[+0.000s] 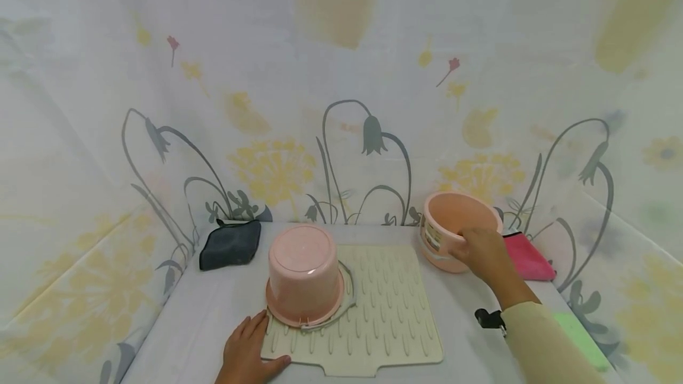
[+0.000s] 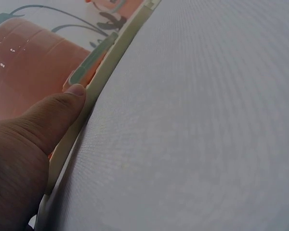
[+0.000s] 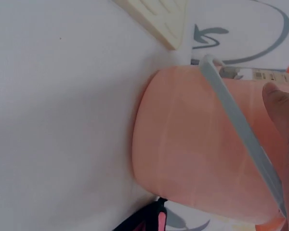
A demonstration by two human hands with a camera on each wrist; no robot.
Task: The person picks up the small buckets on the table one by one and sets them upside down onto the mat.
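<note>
My right hand (image 1: 480, 253) grips the near rim of an upright peach bucket (image 1: 459, 212) at the back right. In the right wrist view its thumb (image 3: 279, 103) lies on the outside of the wall, beside the grey handle (image 3: 238, 115). A pink bucket (image 1: 304, 274) stands upside down on the left part of a cream ridged mat (image 1: 384, 307), its handle lying around the rim. At the mat's front left corner rests my left hand (image 1: 248, 351), fingers along the left edge. Its thumb (image 2: 62, 108) touches the front edge in the left wrist view.
A dark zip pouch (image 1: 230, 246) lies at the back left. Behind my right wrist is a bright pink pouch (image 1: 525, 256), and a light green flat item (image 1: 581, 339) lies partly under the sleeve. Flower-printed curtain (image 1: 352, 182) borders the white tabletop at the back and sides.
</note>
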